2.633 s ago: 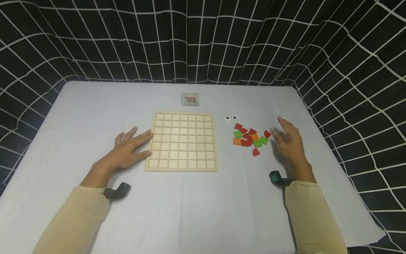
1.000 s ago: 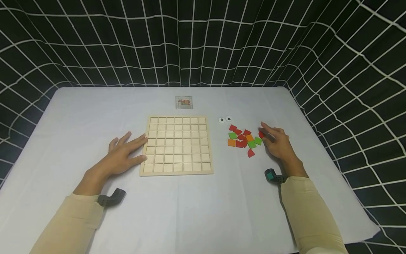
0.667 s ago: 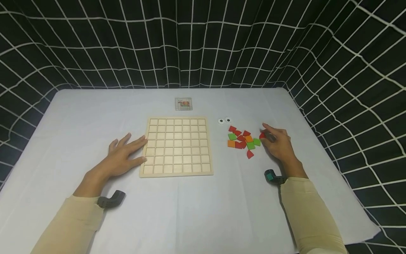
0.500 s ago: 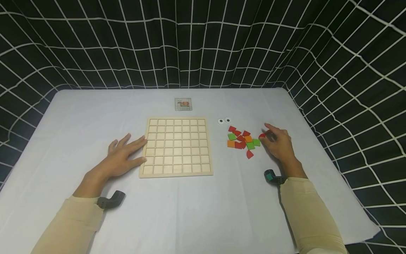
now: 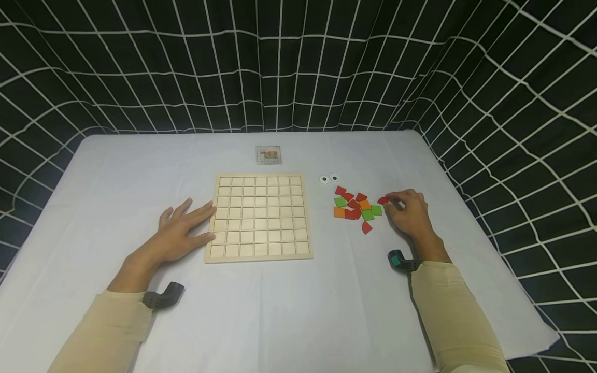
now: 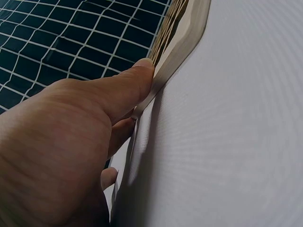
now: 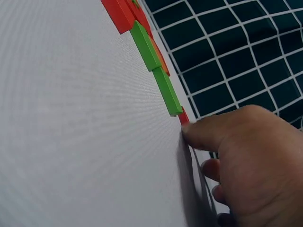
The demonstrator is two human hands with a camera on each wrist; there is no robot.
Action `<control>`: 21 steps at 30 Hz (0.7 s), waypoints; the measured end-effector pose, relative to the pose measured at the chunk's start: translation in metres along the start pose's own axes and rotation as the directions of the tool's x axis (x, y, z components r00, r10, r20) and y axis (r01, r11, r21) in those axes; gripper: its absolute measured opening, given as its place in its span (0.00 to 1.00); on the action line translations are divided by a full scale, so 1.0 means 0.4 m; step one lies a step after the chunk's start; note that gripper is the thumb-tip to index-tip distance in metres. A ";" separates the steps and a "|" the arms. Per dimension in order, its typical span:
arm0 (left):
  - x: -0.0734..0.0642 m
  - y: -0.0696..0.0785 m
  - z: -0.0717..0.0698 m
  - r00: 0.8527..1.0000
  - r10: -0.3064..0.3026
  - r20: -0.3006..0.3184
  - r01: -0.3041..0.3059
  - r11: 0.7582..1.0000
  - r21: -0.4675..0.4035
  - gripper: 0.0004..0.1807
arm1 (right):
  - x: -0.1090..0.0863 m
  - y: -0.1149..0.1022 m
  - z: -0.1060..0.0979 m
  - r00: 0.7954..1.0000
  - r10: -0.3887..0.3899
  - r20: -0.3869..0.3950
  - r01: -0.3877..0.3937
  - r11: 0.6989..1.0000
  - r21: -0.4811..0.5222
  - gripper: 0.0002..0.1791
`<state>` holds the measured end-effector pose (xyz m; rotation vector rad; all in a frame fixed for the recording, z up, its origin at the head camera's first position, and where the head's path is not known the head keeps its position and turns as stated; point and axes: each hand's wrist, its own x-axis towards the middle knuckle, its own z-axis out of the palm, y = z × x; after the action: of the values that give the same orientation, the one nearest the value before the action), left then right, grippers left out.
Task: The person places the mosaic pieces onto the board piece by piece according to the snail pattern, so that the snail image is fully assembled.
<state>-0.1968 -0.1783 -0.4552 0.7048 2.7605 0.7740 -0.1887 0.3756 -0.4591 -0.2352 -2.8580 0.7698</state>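
Observation:
My left hand (image 5: 174,235) lies with fingers spread, thumb and index fingertips against the left edge of the wooden grid board (image 5: 258,260). In the left wrist view the thumb (image 6: 128,87) touches the board's pale rim (image 6: 182,45). My right hand (image 5: 410,215) pinches a red rounded tile (image 5: 383,200) between thumb and fingers, at the right end of the loose tiles. The right wrist view shows only a sliver of this red tile (image 7: 183,115) past the thumb, just beyond a green tile (image 7: 166,91). The other right fingers are partly hidden behind the thumb.
Several red, green and orange tiles, such as an orange square (image 5: 339,212), lie right of the board. Two white eye discs (image 5: 324,180) lie above them. A small picture card (image 5: 268,155) lies behind the board. White netting over dark cloth (image 5: 280,67) surrounds the table.
My right hand has moved left and closed its fingers on the red tile, which has turned in the pinch. My left hand stays at the board's edge; the head view has shifted slightly.

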 end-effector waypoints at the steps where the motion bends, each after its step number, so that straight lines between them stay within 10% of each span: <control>1: 0.000 0.000 0.001 1.000 0.000 0.001 0.000 1.000 0.001 0.38 | -0.001 -0.001 -0.001 1.000 0.008 0.002 -0.008 1.000 -0.004 0.17; 21: 0.003 -0.001 0.004 1.000 -0.002 -0.008 0.002 1.000 0.011 0.38 | 0.002 0.002 -0.010 0.991 -0.060 0.123 0.069 0.996 -0.065 0.23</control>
<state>-0.1976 -0.1772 -0.4566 0.7028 2.7739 0.7631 -0.1887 0.3782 -0.4560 -0.1079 -2.9925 0.6970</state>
